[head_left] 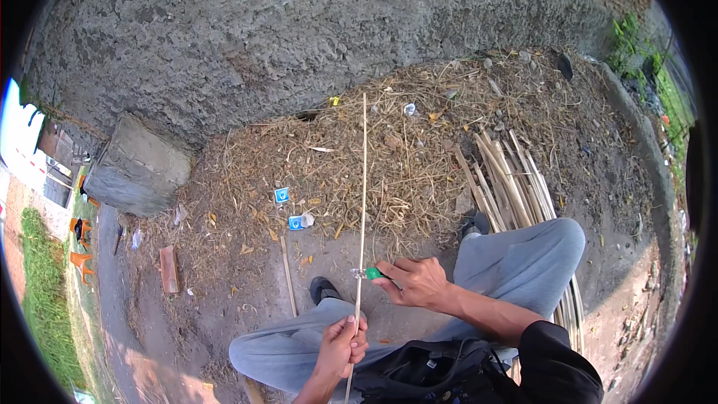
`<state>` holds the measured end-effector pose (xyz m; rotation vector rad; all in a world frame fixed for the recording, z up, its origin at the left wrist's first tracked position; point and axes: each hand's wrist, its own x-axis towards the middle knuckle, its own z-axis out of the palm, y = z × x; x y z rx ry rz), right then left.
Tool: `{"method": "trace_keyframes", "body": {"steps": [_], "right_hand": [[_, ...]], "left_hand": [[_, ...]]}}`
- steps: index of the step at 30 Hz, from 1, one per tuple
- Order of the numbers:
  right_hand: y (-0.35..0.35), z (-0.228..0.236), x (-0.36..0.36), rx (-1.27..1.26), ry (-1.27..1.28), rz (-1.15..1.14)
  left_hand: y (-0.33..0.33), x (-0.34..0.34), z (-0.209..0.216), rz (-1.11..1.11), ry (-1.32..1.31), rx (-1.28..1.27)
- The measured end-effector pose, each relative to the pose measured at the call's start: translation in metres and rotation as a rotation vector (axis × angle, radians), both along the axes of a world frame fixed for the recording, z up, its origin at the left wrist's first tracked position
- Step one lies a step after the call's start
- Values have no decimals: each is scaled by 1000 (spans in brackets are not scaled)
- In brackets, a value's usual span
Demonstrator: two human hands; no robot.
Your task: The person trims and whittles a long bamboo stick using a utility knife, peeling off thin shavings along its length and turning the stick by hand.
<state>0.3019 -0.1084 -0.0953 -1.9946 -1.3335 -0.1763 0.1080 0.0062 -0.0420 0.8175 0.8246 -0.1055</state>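
Observation:
A long, thin, pale strip [364, 172], like split bamboo or cane, stands out in front of me from between my knees toward the wall. My left hand [342, 346] is closed around its lower part. Just above that, my right hand [413, 282] grips a small green-handled tool [372, 274]. The tool's metal head meets the strip or lies right against it; its exact kind is too small to make out. Dry straw and dirt lie under the strip.
A bundle of split pale strips [516, 183] lies by my right leg. A loose stick [288, 277], a reddish brick [170, 269] and two blue packets [281, 194] [301, 222] are on the left. Beyond are a concrete block [142, 164] and a rough wall [336, 22].

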Motion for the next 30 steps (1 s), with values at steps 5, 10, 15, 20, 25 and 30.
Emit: {"method": "trace_keyframes", "body": {"steps": [5, 10, 15, 20, 25, 30], "right_hand": [[3, -1, 11, 0, 35, -59], [1, 4, 16, -64, 61, -59], [3, 1, 55, 40, 138, -226], [7, 2, 60, 62, 129, -233], [-4, 5, 89, 18, 202, -370], [1, -1, 93, 44, 194, -385]], "left_hand": [[-7, -4, 3, 3, 15, -11], [-9, -15, 6, -30, 15, -20], [-4, -32, 13, -99, 76, -46], [-4, -23, 52, -99, 167, 128], [-6, -53, 51, -185, 194, 75], [0, -81, 53, -207, 258, 80]]}}
